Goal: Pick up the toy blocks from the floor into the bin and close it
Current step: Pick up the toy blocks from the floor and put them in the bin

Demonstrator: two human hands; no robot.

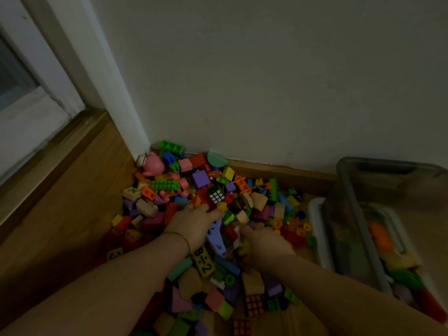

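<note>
On the floor (pixel 72 190) left fingers (pixel 213 213) press blocks (pixel 200 178) near "8÷2" (pixel 203 261); right fingers' (pixel 244 229) hold unclear

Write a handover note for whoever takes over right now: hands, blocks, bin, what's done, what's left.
Left hand: lies on the heap of mixed coloured plastic and wooden toy blocks, fingertips buried, grip unclear.
Right hand: fingers curled round a few pieces in the same heap.
Clear plastic bin: to the right of the heap, open, with some toys already inside.
Done: a small share binned.
Left: most blocks are on the wooden floor; bin not yet closed.
</note>
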